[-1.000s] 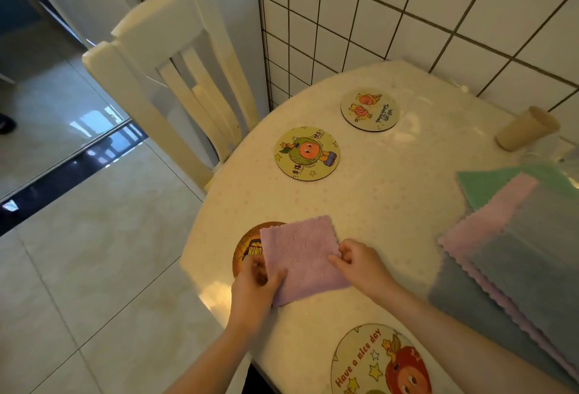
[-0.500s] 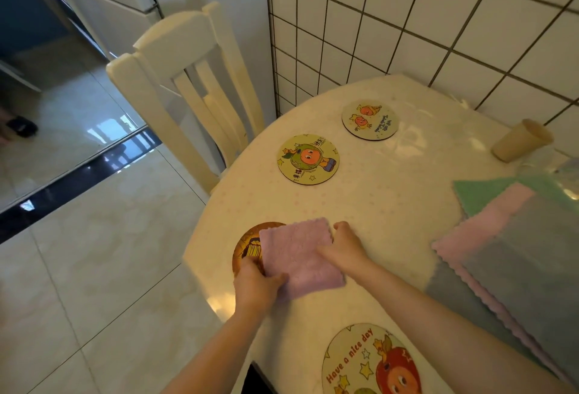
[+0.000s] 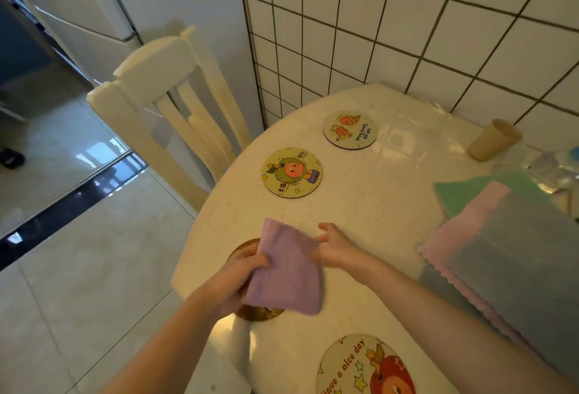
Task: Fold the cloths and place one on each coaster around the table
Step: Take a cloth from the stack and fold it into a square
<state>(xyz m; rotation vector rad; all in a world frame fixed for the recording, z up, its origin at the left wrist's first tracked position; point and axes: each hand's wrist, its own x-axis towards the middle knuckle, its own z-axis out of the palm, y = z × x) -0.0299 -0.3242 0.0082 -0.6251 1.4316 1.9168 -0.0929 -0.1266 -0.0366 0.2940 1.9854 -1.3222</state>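
I see my left hand [image 3: 241, 271] gripping the folded purple cloth [image 3: 286, 271] by its left side, thumb on top, holding it over the brown coaster [image 3: 255, 312] at the table's [image 3: 369, 205] left edge; whether the cloth rests on the coaster or hangs just above it I cannot tell. My right hand [image 3: 336, 249] is just beside the cloth's right edge with fingers loose and spread, gripping nothing. At the near edge lies a coaster [image 3: 360, 368] printed "Have a nice day" in red beside a cartoon apple. Farther along the left edge sits a yellow coaster [image 3: 292, 172] with an orange cartoon figure and Chinese characters too small to read, and beyond it, near the tiled wall [image 3: 407, 33], a pale coaster [image 3: 350, 129] with two orange figures and illegible script. A stack of unfolded cloths [image 3: 501, 237], green, pink and grey, covers the right side. A tan cup [image 3: 493, 140] lies tipped near the far edge. A cream chair [image 3: 163, 105] stands at the left.
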